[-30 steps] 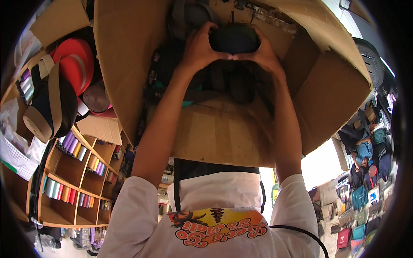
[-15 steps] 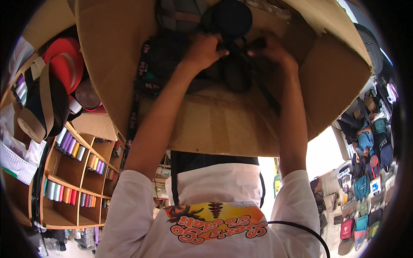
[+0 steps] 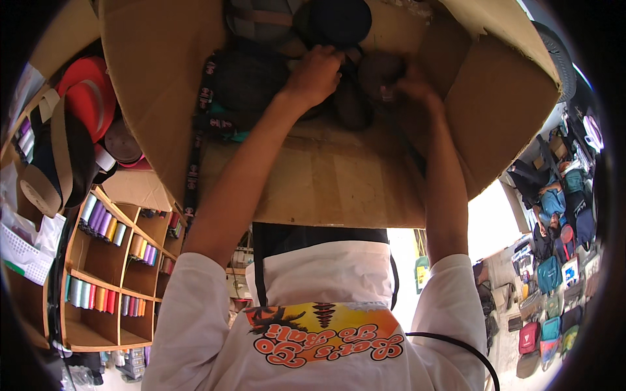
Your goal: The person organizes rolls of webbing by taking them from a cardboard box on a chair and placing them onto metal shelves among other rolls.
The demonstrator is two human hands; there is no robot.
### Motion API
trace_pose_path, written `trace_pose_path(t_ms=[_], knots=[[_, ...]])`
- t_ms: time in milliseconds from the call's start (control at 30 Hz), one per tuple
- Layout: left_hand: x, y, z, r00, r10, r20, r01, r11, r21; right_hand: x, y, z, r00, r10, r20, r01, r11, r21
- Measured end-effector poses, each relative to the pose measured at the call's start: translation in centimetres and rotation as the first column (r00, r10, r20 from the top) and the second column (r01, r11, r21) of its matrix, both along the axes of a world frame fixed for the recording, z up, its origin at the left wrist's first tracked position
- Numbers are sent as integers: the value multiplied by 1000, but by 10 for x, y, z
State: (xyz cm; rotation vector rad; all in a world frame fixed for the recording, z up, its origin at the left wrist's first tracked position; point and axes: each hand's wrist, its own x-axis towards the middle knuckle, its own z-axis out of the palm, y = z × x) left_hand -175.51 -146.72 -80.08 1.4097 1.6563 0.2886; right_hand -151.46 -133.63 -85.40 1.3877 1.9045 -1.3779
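Note:
Both my arms reach into a large cardboard box [image 3: 306,176] that holds several rolls of strap. My left hand [image 3: 316,77] has its fingers curled together among the rolls; what they pinch, if anything, is hidden. My right hand [image 3: 417,85], slightly blurred, grips the edge of a dark round roll of strap [image 3: 380,73]. Between the hands lies another dark roll [image 3: 352,105]. Just beyond my left hand sits a navy roll [image 3: 340,25], with a grey roll [image 3: 261,18] beside it. A black roll [image 3: 251,81] lies left of my left hand.
A black patterned ribbon [image 3: 193,163] hangs over the box's left side. Farther left are a red roll [image 3: 91,98], a beige-edged black roll [image 3: 59,159] and a wooden shelf [image 3: 124,277] with thread spools. Bags [image 3: 549,274] and a person [image 3: 553,202] are at far right.
My right hand has brought the dark round roll into clear sight between the hands. My left hand has curled and shifted slightly away from it. The whole view has moved a little.

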Motion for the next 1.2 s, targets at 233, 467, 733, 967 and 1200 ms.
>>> trace_pose_path(t_ms=[233, 467, 733, 967, 1200], knots=[[-15, 4, -9, 951, 235, 202, -225, 972, -72, -17, 6, 17, 999, -46, -4, 45, 996, -71], [-26, 19, 5, 928, 313, 201, -317, 948, -14, -33, 16, 82, 976, -68, 206, 37, 988, 148], [-15, 33, 50, 941, 200, 273, -231, 969, 85, -33, 2, 262, 741, -555, -379, 616, 786, 53], [72, 8, 247, 219, 521, 825, -290, 842, -455, 24, -136, 346, 234, -742, -628, 932, 355, -71], [192, -53, 341, 574, 211, 791, -34, 971, -235, 121, -249, 406, -281, -757, -589, 912, -18, -411]])
